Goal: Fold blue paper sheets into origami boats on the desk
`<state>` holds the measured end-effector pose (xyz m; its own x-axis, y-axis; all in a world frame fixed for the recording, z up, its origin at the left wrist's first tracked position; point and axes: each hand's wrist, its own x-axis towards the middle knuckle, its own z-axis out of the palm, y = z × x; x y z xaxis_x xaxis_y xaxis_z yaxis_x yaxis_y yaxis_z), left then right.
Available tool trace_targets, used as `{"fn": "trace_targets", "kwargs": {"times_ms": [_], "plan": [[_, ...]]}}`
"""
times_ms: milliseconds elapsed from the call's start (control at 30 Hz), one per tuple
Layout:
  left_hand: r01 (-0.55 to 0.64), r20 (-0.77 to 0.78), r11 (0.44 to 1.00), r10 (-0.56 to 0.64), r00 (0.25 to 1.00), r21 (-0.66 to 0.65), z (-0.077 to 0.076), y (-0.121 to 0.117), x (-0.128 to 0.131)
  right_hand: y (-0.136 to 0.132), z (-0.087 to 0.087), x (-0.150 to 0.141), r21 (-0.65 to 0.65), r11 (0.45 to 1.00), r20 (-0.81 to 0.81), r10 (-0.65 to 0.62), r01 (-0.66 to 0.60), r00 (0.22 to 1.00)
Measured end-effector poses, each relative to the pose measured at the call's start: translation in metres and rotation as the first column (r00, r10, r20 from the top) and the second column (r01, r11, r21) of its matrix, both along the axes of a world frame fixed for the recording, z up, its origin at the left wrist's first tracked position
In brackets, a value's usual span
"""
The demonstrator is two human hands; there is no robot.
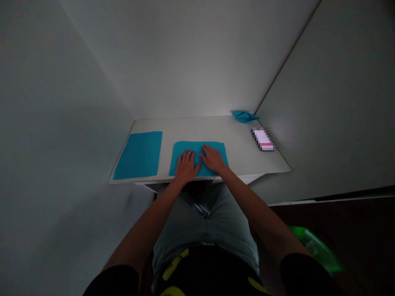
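A blue paper sheet (185, 147) lies near the front edge of a small white table (237, 144). My left hand (185, 166) rests flat on the sheet's lower middle, fingers stretched out. My right hand (212, 158) lies flat just beside it on the same sheet, fingers spread, thumbs nearly touching. Neither hand holds anything.
A second blue sheet (139, 154) lies flat at the table's left end. A folded blue paper shape (244, 116) sits at the far right corner by the wall. A blurred phone-like object (263, 139) lies right of centre. White walls close in on three sides; something green (317, 248) is on the floor at right.
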<state>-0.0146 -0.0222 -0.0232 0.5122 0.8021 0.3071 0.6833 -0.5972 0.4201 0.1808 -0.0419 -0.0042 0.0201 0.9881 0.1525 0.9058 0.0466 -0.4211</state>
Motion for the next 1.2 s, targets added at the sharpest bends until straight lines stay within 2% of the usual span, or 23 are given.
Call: {"fn": "trace_targets", "kwargs": {"times_ms": [100,167,367,467,733,867,1000,1100,1200], "plan": [[-0.019,-0.005,1.0,0.019,1.0,0.007,-0.003,-0.009,0.004,0.0,-0.015,0.007,0.031,1.0,0.046,-0.004,0.002,0.999],[-0.036,0.011,0.999,0.037,0.999,-0.009,-0.005,-0.004,0.005,-0.001,-0.019,0.016,0.05,0.999,0.063,0.0,-0.003,0.998],[-0.087,0.023,0.994,0.089,0.996,-0.072,-0.003,0.047,-0.007,-0.002,-0.016,0.031,-0.002,0.998,0.094,0.07,-0.07,0.993],[-0.086,0.003,0.994,0.087,0.996,-0.069,-0.001,0.062,-0.016,-0.001,-0.016,0.038,0.01,0.998,0.077,0.06,-0.061,0.995],[-0.111,-0.045,0.991,0.107,0.993,-0.077,0.002,0.063,-0.018,-0.004,-0.017,0.075,-0.034,0.998,0.069,-0.05,0.052,0.996],[-0.164,-0.211,0.978,0.135,0.968,-0.126,0.02,0.056,-0.014,-0.017,-0.013,0.088,-0.052,0.981,0.126,-0.18,0.187,0.976],[-0.246,-0.459,0.951,0.137,0.878,-0.186,0.046,0.05,-0.011,-0.026,-0.01,0.092,-0.005,0.953,0.159,-0.297,0.302,0.942],[-0.243,-0.528,0.952,0.113,0.842,-0.185,0.065,0.059,-0.011,-0.025,-0.007,0.092,0.013,0.962,0.155,-0.272,0.273,0.95],[-0.177,-0.522,0.967,0.057,0.851,-0.183,0.079,0.076,-0.01,-0.024,-0.005,0.092,0.025,0.977,0.146,-0.211,0.209,0.967]]}}
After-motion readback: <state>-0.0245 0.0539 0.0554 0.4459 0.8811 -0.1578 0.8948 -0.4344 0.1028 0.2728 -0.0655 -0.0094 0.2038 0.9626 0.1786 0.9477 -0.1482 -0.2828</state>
